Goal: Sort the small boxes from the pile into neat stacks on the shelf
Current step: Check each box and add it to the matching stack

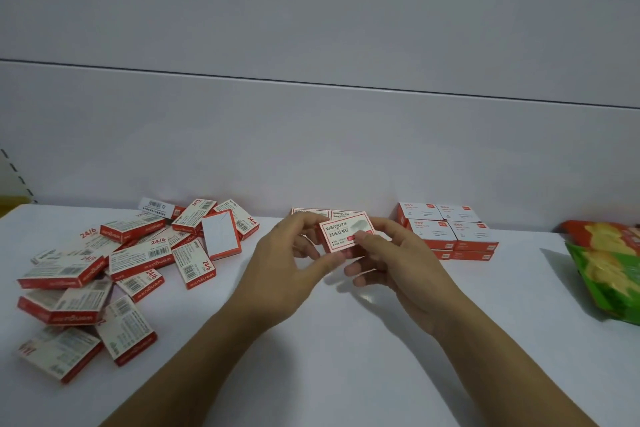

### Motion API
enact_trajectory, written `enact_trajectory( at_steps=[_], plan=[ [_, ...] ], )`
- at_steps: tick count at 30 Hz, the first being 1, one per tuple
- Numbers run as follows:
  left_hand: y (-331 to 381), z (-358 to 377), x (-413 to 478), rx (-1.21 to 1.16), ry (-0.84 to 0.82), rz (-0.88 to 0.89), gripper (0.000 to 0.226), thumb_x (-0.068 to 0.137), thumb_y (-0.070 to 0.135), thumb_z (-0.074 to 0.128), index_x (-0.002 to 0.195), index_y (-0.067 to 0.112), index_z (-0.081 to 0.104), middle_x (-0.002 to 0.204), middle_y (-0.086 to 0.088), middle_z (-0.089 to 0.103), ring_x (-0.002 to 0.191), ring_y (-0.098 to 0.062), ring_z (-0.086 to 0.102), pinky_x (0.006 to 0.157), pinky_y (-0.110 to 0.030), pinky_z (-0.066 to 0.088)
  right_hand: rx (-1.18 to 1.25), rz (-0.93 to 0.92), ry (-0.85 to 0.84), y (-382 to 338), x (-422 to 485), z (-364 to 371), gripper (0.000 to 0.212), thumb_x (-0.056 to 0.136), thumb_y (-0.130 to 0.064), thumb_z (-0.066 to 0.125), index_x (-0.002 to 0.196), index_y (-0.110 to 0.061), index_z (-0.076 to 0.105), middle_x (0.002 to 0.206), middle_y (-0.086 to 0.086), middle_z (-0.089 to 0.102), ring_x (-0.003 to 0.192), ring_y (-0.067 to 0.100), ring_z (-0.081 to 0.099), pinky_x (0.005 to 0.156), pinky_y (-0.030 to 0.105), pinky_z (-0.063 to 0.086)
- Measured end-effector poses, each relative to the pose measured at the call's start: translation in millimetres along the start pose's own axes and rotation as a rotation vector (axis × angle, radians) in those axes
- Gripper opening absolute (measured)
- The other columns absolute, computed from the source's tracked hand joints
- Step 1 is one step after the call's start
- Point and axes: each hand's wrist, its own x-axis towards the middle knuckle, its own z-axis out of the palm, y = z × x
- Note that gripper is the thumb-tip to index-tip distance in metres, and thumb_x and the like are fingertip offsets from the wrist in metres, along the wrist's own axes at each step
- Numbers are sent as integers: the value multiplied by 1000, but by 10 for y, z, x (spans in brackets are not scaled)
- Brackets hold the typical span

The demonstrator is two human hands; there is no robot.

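Observation:
A small red-and-white staple box [341, 234] is held above the white shelf [311, 340], printed face toward me. My left hand [294, 263] grips its left side and my right hand [388, 260] pinches its right side. A loose pile of the same boxes [114, 263] lies scattered at the left. Behind my hands, against the back wall, a low row of matching boxes [311, 212] shows partly. To the right stands a neat block of stacked red-and-white boxes [446, 230].
Green and orange snack bags [609, 263] lie at the right edge of the shelf. A grey back panel [311, 149] closes the shelf behind. A yellow edge [14, 204] shows at the far left.

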Motion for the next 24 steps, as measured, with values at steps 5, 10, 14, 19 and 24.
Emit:
enact_trajectory(
  at_steps=[5, 10, 14, 19, 24],
  plan=[
    [-64, -86, 45, 67, -62, -12, 43, 89, 24, 62, 130, 34, 50, 120, 18, 59, 99, 2, 56, 79, -9, 49, -344, -166, 144, 90, 25, 8, 44, 81, -12, 73, 118, -28, 56, 108, -15, 67, 78, 10, 68, 69, 25, 57],
    [-140, -161, 87, 120, -127, -14, 41, 93, 20, 57, 132, 31, 49, 121, 17, 60, 105, -1, 55, 86, -14, 48, -753, -410, 109, 201, 58, 38, 43, 79, -16, 75, 117, -28, 61, 115, -17, 53, 86, -2, 59, 70, 16, 53],
    [-162, -206, 96, 196, -172, 33, 41, 94, 19, 56, 131, 34, 47, 115, 19, 57, 100, 7, 52, 73, 1, 39, -908, -515, 101, 256, 76, 11, 43, 76, -24, 77, 116, -31, 62, 106, -28, 50, 89, -1, 54, 73, 16, 49],
    [-160, -288, 94, 366, -189, 29, 49, 92, 34, 57, 137, 36, 39, 124, 15, 54, 102, -2, 51, 88, -19, 43, -969, -570, 138, 317, 144, 34, 31, 77, -24, 76, 107, -29, 67, 110, -17, 60, 94, -2, 49, 82, 19, 46],
    [-303, -529, 149, 503, -100, -15, 63, 87, 46, 59, 142, 35, 31, 140, 8, 43, 127, -15, 43, 105, -42, 39, -1017, -471, 109, 287, 318, 119, 18, 79, -24, 74, 96, -26, 70, 101, -13, 61, 92, 5, 53, 86, 25, 48]
  ],
)
